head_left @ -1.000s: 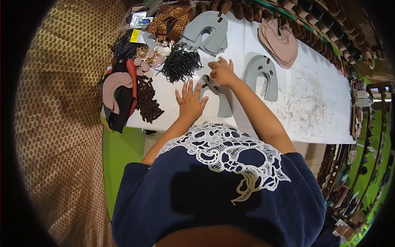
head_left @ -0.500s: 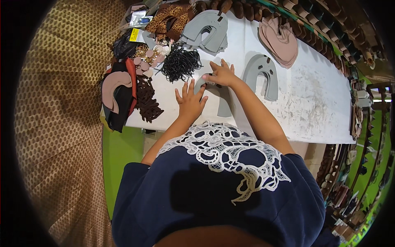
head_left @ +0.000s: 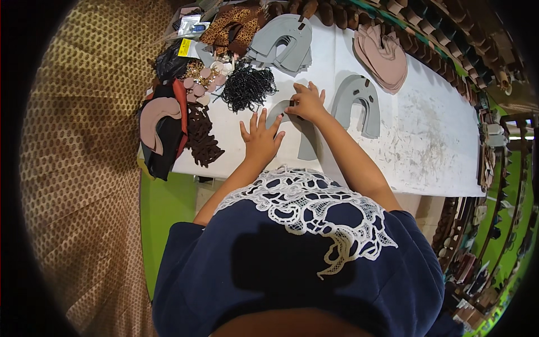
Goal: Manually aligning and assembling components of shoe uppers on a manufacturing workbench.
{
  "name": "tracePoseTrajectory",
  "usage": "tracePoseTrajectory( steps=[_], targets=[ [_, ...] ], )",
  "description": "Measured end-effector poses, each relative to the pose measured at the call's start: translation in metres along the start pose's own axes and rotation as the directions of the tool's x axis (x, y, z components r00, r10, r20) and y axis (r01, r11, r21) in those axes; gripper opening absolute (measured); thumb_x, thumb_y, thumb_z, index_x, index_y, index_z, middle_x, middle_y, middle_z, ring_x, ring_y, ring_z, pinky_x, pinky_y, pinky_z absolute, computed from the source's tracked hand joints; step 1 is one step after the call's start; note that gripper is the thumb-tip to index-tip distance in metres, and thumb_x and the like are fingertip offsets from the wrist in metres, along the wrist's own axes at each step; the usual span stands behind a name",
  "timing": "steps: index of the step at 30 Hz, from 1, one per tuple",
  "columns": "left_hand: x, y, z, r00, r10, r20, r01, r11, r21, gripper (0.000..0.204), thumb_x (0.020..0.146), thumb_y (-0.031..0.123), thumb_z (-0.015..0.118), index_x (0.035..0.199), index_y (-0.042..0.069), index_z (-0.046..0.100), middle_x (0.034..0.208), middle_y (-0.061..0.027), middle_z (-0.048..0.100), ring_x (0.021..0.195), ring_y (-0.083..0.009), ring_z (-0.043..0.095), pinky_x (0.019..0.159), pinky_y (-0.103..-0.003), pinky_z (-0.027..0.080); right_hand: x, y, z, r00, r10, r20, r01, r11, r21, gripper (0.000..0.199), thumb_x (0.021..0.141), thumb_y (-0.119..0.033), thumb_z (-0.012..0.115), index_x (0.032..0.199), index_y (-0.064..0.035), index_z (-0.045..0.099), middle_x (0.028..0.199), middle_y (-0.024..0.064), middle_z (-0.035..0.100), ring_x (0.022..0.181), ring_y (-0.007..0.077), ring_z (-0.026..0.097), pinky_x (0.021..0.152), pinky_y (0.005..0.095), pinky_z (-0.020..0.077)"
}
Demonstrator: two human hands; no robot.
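On the white table directly before me lies a grey U-shaped cut piece [head_left: 306, 143], its curved top partly covered by my hands. My right hand [head_left: 309, 105] is over that curve, thumb and forefinger closed on a small dark brown piece [head_left: 291, 104], the other fingers lifted apart. Fingers spread, my left hand [head_left: 260, 140] rests at the left leg of the grey piece, which its fingertips partly hide. Right of my hands lies a stack of grey U-shaped pieces [head_left: 342, 96] with small dark brown patches on top.
A heap of black beaded strands [head_left: 247, 84] and dark brown strips [head_left: 203, 135] lie to the left. Behind are more grey pieces [head_left: 289, 28] and patterned brown pieces [head_left: 224, 31]. Pink pieces [head_left: 387, 64] lie far right. Footwear rows [head_left: 438, 36] line the back edge.
My right hand has shifted slightly right along the grey piece's curve, and its extended forefinger has drawn in toward the thumb. My left hand stays nearly in place.
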State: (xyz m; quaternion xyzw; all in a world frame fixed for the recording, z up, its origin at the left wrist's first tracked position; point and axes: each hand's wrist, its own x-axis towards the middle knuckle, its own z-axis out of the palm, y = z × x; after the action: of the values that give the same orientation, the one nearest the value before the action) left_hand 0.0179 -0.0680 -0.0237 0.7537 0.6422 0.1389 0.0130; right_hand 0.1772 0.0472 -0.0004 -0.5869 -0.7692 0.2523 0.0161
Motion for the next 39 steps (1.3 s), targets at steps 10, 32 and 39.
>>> tracePoseTrajectory(
  steps=[10,32,39],
  targets=[
    [0.0,-0.001,-0.001,1.0,0.0,0.029,0.002,0.997,-0.074,0.049,0.085,0.042,0.052,0.126,0.015,0.048,0.14,-0.0137,0.032,0.13,-0.0332,0.026,0.101,-0.064,0.007,-0.032,0.018,0.019,0.882,-0.09,-0.462,0.121,0.992,0.037,0.017,0.073,-0.025,0.068,0.088,-0.0164,0.067,0.124,0.003,0.051,0.128,0.0316,0.034,0.103,0.0597,0.0169],
    [0.0,-0.001,0.0,1.0,-0.003,0.029,0.005,0.998,-0.063,0.047,0.085,0.042,0.053,0.125,0.017,0.051,0.142,-0.0112,0.032,0.131,-0.0298,0.026,0.102,-0.062,0.005,-0.087,0.017,0.039,0.79,-0.193,-0.583,0.168,0.981,-0.096,0.018,0.078,-0.02,0.065,0.096,-0.0177,0.065,0.118,0.0047,0.052,0.116,0.0266,0.046,0.098,0.0559,0.0247],
    [0.001,-0.001,0.001,0.999,-0.005,0.034,0.007,0.999,-0.051,0.047,0.085,0.042,0.053,0.125,0.018,0.05,0.142,-0.0114,0.032,0.131,-0.0297,0.026,0.103,-0.062,0.005,-0.086,0.018,0.041,0.789,-0.194,-0.584,0.16,0.981,-0.109,0.018,0.078,-0.021,0.065,0.096,-0.0183,0.066,0.117,0.0044,0.052,0.116,0.0261,0.046,0.098,0.0557,0.0247]
  ],
)
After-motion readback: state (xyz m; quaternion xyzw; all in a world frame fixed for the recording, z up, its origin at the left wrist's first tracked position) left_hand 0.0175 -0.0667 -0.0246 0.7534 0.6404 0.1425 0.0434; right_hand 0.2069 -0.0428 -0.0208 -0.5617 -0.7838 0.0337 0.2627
